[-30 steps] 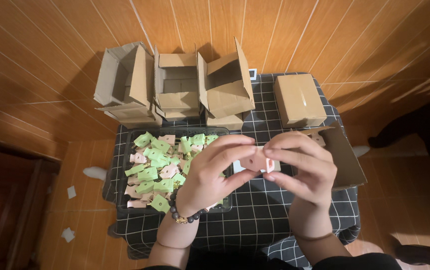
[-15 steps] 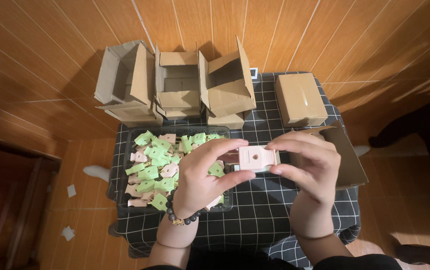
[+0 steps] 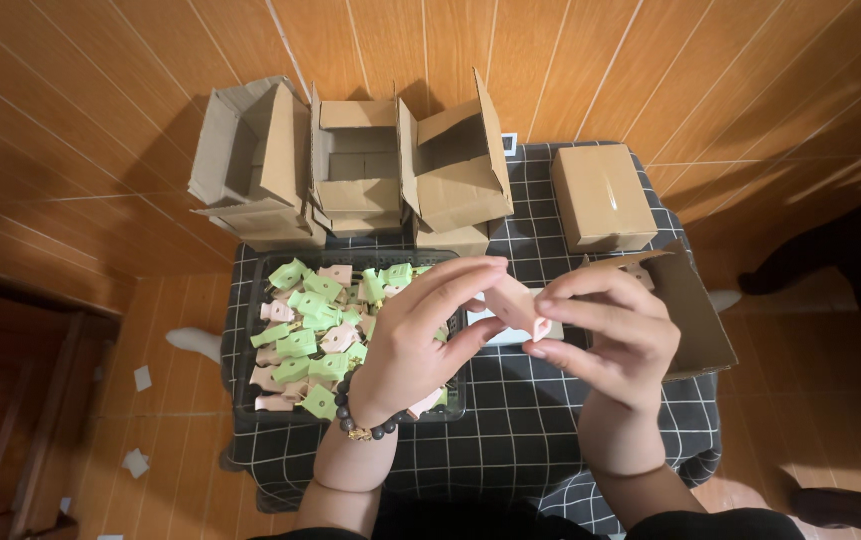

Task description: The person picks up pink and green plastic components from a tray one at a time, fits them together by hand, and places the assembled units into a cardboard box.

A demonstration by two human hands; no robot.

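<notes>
Small pink piece (image 3: 516, 303) pinched between left hand (image 3: 420, 335) and right hand (image 3: 610, 335) grips

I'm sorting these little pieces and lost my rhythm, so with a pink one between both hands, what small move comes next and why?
Probably set the pink piece down into the open box by the right hand. Both hands pinch it above the checked cloth, the left hand hovers over the tray of green and pink pieces, and that box is the nearest open one.
</notes>
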